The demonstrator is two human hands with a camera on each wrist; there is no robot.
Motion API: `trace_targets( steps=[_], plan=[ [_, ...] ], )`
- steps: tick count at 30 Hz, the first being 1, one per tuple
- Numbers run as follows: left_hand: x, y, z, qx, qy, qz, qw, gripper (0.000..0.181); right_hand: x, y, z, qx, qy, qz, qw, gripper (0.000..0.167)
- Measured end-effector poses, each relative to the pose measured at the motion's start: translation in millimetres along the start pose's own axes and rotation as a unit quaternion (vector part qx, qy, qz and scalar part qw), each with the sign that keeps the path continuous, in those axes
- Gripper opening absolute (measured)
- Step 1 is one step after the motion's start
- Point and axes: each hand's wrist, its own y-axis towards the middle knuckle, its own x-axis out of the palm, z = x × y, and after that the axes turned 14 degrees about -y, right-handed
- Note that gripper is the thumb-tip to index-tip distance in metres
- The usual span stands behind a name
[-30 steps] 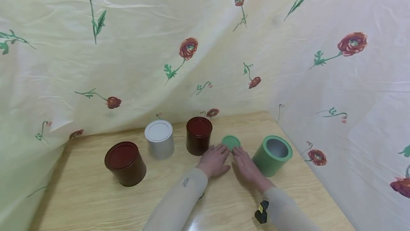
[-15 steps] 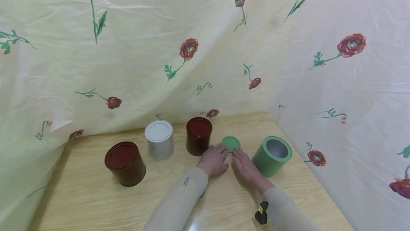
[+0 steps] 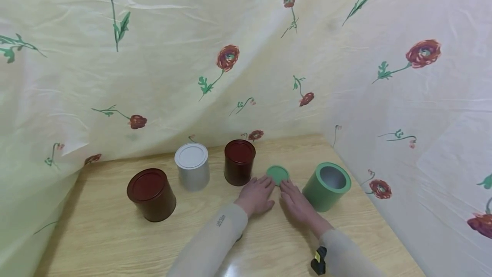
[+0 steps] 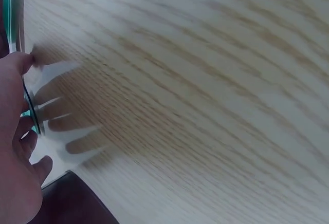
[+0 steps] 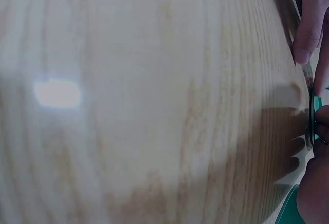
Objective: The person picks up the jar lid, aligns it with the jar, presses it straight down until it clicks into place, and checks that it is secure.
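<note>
A flat green lid (image 3: 277, 174) lies on the wooden table. The fingertips of my left hand (image 3: 256, 194) touch its near left edge. From the near right, the fingers of my right hand (image 3: 300, 205) reach the same lid. Both hands look palm down with fingers stretched forward in the head view. Right of my right hand stands an uncovered green can (image 3: 326, 187) with a grey inside. A dark red lidded can (image 3: 239, 164) is just beyond my left hand. In the left wrist view only a sliver of the lid (image 4: 35, 121) shows between the fingers.
A white lidded can (image 3: 192, 168) and another dark red lidded can (image 3: 151, 196) stand to the left. Flower-patterned cloth (image 3: 165, 55) hangs along the table's back and sides. Bare wood of the table (image 3: 103, 234) shows at the front left.
The green lid has shifted slightly toward me, with both hands' fingertips at its near edge. The cans stay where they were.
</note>
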Motion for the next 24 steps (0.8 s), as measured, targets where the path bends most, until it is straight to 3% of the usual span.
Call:
trace_targets(
  steps=[12,24],
  plan=[
    [-1.8,-19.7,0.2,0.018,0.001,-0.007,0.9998,0.066,3.9,-18.3,-4.1,-0.039,-0.016,0.012,0.9990,0.050],
    [-2.4,-50.2,0.0,0.039,0.010,-0.014,0.9991,0.066,1.5,-33.2,-12.3,-0.083,-0.031,-0.003,0.9961,0.049]
  ],
)
